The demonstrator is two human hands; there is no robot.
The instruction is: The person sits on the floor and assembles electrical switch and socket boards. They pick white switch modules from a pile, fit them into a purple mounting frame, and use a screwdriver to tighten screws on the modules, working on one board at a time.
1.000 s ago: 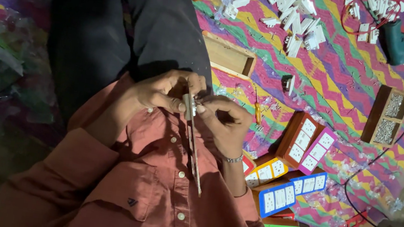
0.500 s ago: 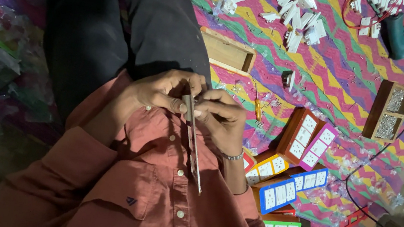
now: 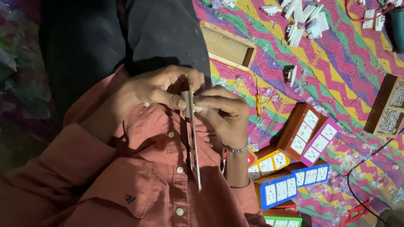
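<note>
Both hands pinch a thin metal strip at chest height.
Left hand (image 3: 160,88) and right hand (image 3: 223,114) grip the long grey metal strip (image 3: 193,136) tight; near right lie colourful switch plates (image 3: 285,183).

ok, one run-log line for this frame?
left hand: grips thin metal strip | right hand: pinches strip top | nearby: coloured switch boards, zigzag mat

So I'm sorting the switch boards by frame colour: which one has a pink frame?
The pink-framed board, leaning against the brown one; the others are yellow, blue or green.
</note>
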